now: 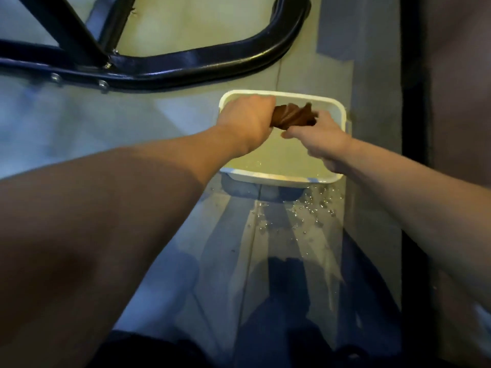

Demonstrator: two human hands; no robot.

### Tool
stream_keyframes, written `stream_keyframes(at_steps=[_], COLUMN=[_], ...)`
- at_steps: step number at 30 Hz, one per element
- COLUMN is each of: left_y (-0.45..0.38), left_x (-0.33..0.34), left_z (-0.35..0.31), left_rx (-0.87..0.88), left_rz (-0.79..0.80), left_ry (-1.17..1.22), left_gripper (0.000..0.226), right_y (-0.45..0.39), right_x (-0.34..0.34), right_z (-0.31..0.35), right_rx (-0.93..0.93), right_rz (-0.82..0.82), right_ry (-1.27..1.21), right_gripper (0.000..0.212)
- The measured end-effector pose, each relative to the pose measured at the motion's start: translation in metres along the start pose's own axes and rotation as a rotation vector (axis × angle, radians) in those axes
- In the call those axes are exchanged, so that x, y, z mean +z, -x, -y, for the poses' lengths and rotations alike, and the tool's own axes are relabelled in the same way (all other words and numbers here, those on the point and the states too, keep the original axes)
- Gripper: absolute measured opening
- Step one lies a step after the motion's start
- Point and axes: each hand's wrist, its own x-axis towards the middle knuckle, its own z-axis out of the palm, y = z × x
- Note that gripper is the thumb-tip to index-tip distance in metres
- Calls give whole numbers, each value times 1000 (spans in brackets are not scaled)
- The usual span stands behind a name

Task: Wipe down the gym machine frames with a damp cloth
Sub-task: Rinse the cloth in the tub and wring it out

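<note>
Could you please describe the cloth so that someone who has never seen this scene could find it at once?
Find the white tub of water on the floor, below the black machine frame. Above it, the left hand and right hand grip a cloth: the only brown thing, twisted into a rope.

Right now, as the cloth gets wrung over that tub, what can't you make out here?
- Both ends of the brown cloth: wrapped inside the left hand and right hand.
- Rest of the black machine frame: cut off by the top and left edges.
- Water depth in the white tub: arms cover part of it, surface too pale.
- Dark shapes at the bottom edge: too dim.
</note>
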Motion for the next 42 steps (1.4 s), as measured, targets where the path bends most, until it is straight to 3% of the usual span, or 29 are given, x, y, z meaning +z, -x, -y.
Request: stream_keyframes(at_steps=[2,6,7,9,12,15,19,21,27,34,37,39,42], left_y=[3,14,21,39,73,113,169,194,264,356,389,409,432], left_x=[-16,-57,-70,-95,-132,-166,-205,-224,-291,-354,-378,-394,-420], left_z=[-4,-28,-38,-53,-72,-89,-113,-122,-148,-177,-183,-188,-189], left_rx=[-138,-334,-388,-466,-489,-620,-804,-872,-960,-1070,-1069,-1093,-988], left_rz=[49,133,169,260,364,449,487,428,366,315,286,290,286], left_ry=[102,484,639,906,1159,1391,1634,1691,1773,1670,1602,1542,1446], left_gripper=[20,16,15,11,6,10,32,44,34,53,57,59,56], right_y=[15,65,77,94,122,158,227,261,346,446,484,509,544], right_x=[-5,-12,-14,-16,-21,-30,-54,-64,-89,-106,-104,-100,-95], right_z=[10,58,71,95,117,121,120,122,136,173,189,201,215], right_rx=[81,208,208,198,230,279,394,440,459,474,457,415,335], right_rz=[-41,203,205,150,79,40,-55,-73,-1,191,282,272,251], right_ry=[-61,-450,-517,-621,-656,-693,-714,-706,-699,-562,-465,-390,-334], right_gripper=[77,26,23,23,27,28,40,46,27,41,23,15,27])
